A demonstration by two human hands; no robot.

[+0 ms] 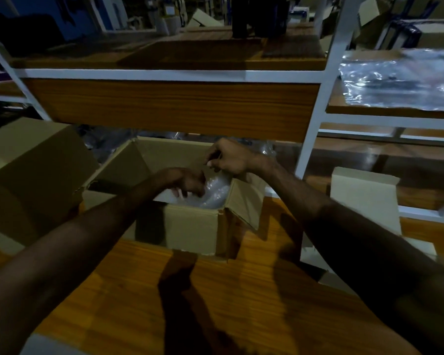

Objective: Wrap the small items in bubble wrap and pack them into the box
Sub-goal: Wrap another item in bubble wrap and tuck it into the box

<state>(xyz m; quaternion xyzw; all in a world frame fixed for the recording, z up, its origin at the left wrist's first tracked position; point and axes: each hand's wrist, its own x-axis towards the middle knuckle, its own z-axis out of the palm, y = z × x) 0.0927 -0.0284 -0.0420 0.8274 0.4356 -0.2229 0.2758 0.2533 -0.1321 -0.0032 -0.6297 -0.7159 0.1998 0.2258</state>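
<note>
Bubble wrap [212,193] sits inside the open box [190,226] at centre frame, pale and crumpled against the right-hand wall; whether an item is wrapped inside it cannot be told.

At 9 o'clock of the box, a second, larger carton [31,160] stands close beside it on the wooden table [128,290]. Little room on that side.

Your left hand [187,183] reaches into the box mouth from 7 o'clock, fingers loosely curled and pointing down at the wrap. The frame is blurred there; cannot tell if they pinch the wrap or only touch it.

Wrap lies just right of and below those fingers, its long side running roughly 7 to 1 o'clock along the box wall. Left hand is the nearer one.

Your right hand [231,156] is at 1 o'clock of the wrap, above the box rim, fingers curled tight; it looks to pinch something thin, perhaps the wrap's edge or a flap, but that is not clear.

Right flap [244,198] hangs outward at 3 o'clock, so the box mouth is open on that side. Judgement: pressing the wrap down wants a straight drop from above, as a shelf [174,108] overhangs at 12 o'clock.

At far right, a small pale box [364,193].
</note>
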